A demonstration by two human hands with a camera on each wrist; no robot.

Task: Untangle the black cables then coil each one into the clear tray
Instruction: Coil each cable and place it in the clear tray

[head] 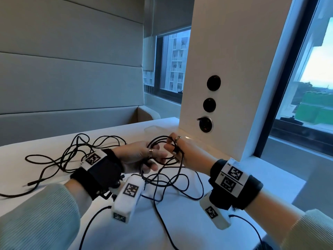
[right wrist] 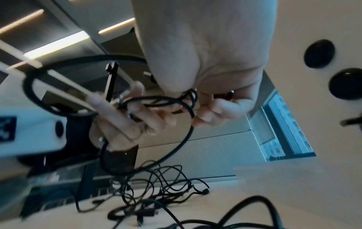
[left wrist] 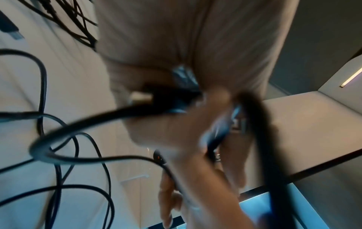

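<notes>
Between my two hands a black cable [head: 155, 138] is gathered into a small coil above the white table [head: 189, 224]. My left hand [head: 140, 156] grips the coil's near side, fingers curled round the strands. My right hand [head: 187, 152] pinches the far side of the loops [right wrist: 176, 100], and the rest of this cable [head: 171, 183] hangs in loose loops onto the table below. The left wrist view, blurred, shows a metal-tipped plug [left wrist: 141, 97] under my left hand [left wrist: 176, 46]. A tangle of black cables [head: 72, 154] lies left of the hands. The clear tray [head: 152, 128] shows faintly just behind them.
A white pillar [head: 216, 87] with three round black sockets stands on the table's far right corner, close behind my right hand. Windows lie beyond it. A grey padded bench back [head: 72, 78] runs behind the table. Thin camera leads trail from both wrists over the near table edge.
</notes>
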